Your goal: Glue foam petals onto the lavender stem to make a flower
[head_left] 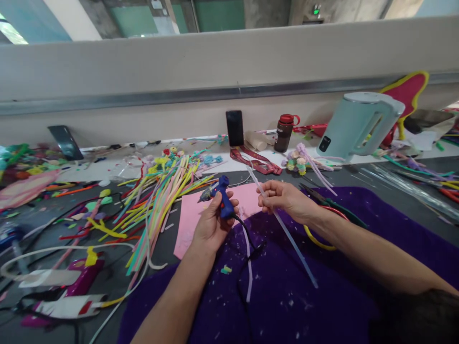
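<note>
- Pale partition wall [201, 62] is running across the far side, above a dark table [353, 179] that is carrying scattered craft pieces.
- Purple cloth [287, 306] is covering the near middle and right, with a pink sheet [188, 217] lying at its far edge.
- The left hand [214, 222] is closing its fingers and thumb around a blue glue gun [225, 204], which is sitting over the pink sheet with its nozzle pointing left.
- A black cord [247, 234] is trailing from the gun toward the near side.
- The right hand [281, 199] is pinching a translucent rod [294, 248] between thumb and fingers; the rod is slanting from far left to near right, apart from the gun.
- Between the forearms, a pale purple strip [249, 277] is lying on the cloth.
- Left of the pink sheet, many colored fuzzy stems [168, 191] are fanning out in a heap.
- At the far middle, a phone [235, 128] is leaning upright behind a red lanyard [258, 162], and a red-capped bottle [283, 134] is standing to their right.
- Farther right, a pale green kettle [358, 126] is standing near the wall.
</note>
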A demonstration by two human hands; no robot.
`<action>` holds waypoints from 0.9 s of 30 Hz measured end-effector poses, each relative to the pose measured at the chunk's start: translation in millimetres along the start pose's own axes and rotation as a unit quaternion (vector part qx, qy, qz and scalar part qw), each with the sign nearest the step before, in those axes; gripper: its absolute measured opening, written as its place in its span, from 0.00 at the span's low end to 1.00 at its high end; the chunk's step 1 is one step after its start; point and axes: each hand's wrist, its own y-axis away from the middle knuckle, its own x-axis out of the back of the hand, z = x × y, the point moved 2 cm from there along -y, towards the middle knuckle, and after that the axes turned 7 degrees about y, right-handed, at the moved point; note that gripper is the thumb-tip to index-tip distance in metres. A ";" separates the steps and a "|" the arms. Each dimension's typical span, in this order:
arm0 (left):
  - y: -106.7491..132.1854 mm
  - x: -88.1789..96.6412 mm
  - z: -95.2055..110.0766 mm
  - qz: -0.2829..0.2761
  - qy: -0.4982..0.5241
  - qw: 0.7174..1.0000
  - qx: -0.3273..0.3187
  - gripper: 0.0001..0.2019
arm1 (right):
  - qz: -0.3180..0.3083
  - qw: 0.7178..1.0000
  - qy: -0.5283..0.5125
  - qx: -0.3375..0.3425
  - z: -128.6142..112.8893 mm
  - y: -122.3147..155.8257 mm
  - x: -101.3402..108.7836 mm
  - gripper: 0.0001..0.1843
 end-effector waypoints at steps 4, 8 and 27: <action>0.1 0.3 1.4 0.010 -0.005 1.000 -0.007 0.13 | 0.000 0.999 0.045 0.026 -4.6 -16.6 -9.7 0.09; 0.7 1.1 2.9 0.016 0.007 1.000 -0.001 0.13 | 0.020 0.993 0.109 0.044 -8.1 -24.4 -11.9 0.03; -5.9 14.0 13.8 0.030 0.064 0.997 -0.026 0.12 | -0.008 0.871 0.447 0.201 -31.7 18.2 -5.2 0.10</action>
